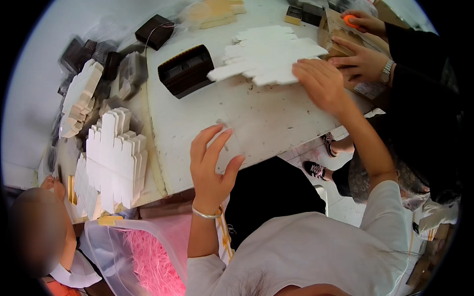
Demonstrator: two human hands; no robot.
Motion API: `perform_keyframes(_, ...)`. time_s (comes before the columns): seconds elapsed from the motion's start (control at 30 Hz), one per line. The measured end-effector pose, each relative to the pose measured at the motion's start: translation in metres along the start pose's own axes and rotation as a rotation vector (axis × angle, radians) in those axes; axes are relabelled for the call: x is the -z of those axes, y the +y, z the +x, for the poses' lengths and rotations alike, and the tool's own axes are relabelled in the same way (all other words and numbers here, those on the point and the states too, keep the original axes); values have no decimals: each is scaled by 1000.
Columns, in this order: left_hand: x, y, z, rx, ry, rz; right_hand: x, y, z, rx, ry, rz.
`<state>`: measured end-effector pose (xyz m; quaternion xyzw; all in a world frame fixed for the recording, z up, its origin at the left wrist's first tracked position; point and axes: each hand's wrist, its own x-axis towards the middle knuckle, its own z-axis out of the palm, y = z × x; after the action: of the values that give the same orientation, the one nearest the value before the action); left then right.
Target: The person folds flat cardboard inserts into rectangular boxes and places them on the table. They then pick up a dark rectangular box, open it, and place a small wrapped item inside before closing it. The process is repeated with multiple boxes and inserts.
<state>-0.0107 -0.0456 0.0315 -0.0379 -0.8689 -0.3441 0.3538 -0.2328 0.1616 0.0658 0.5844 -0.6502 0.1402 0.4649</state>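
My left hand (213, 165) is raised above the near edge of the table, its fingers curved and apart with nothing in them. A silver bangle circles that wrist. My right hand (320, 85) reaches far to the right and grips the edge of a stack of flat white cardboard boxes (271, 55). Its fingers lie close together on the stack; the thumb is hidden. Left of that stack sits an open dark brown box (186, 70) with compartments inside.
More flat white boxes (116, 160) are stacked at the left. A bin of pink shredded paper (153, 259) stands below the table edge. At right, a person's hands (363, 64) work at a cardboard box (333, 34) with an orange tool (350, 20). Another person sits lower left.
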Motion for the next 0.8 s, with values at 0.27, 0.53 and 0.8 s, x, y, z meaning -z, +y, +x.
perform_keyframes(0.27,-5,13,-15,-106,-86,131,-28,4,-13,-267,-520,205)
perform_keyframes(0.53,-1,17,-14,-45,110,-6,-4,15,42,-153,91,-43)
perform_keyframes(0.8,1,32,-38,-139,-68,257,36,-134,2,-55,-413,456)
